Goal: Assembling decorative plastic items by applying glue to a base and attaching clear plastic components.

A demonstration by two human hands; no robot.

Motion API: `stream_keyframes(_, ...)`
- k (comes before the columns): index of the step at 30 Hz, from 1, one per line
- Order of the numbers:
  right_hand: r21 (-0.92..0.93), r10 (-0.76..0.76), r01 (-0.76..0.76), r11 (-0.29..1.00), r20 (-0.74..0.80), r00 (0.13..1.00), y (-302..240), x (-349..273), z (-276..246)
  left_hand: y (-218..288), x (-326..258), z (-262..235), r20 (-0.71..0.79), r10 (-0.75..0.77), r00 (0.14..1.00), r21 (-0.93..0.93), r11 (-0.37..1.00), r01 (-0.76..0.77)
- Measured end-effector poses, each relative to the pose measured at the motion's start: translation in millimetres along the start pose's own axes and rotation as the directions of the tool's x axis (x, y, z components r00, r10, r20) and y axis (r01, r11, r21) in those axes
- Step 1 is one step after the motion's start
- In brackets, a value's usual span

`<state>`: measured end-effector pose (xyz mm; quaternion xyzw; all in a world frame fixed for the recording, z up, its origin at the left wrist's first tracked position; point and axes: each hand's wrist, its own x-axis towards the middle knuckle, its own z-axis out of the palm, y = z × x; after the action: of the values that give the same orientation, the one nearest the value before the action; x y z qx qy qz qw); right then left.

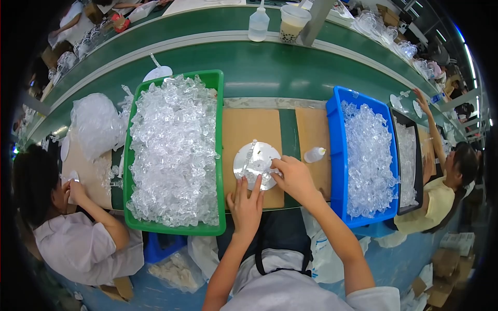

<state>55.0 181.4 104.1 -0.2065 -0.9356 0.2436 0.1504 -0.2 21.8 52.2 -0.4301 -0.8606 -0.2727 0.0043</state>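
Observation:
A round white disc (pixel 243 165) with a glossy surface lies on a brown board in front of me. A strip of clear plastic pieces (pixel 251 154) stands on it, running from its far edge toward me. My left hand (pixel 246 208) rests at the disc's near edge, fingers stretched out and their tips on it. Over the disc's right side, my right hand (pixel 295 179) is closed in a pinch; what it holds, if anything, is too small to make out. A small white squeeze bottle (pixel 315 154) lies to the right of my right hand.
A green bin (pixel 220 155) heaped with clear plastic pieces stands at my left, a blue bin (pixel 337 155) of similar pieces at my right. A larger bottle (pixel 258 25) and a drink cup (pixel 294 23) stand on the far ledge. Co-workers sit on both sides.

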Motion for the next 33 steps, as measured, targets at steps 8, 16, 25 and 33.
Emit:
stream_keyframes(8,0.019,0.059,-0.059,0.998,0.006,0.998,-2.2,-7.4,4.6,2.5,7.5,8.6,-0.13,-0.005,0.992,0.101,0.995,0.018)
stream_keyframes(16,0.212,0.094,-0.092,0.973,0.004,0.996,9.3,-8.3,8.6,2.8,12.2,3.8,-0.129,0.004,0.992,0.11,0.994,0.011)
stream_keyframes(25,0.158,0.13,-0.139,0.978,0.067,0.989,9.5,-7.6,6.6,7.2,12.8,9.4,-0.131,-0.016,0.991,0.087,0.996,0.027)
stream_keyframes(33,0.425,0.547,-0.347,0.836,-0.6,0.584,17.2,-51.8,8.9,2.7,8.3,7.2,-0.145,-0.028,0.989,0.102,0.994,0.043)
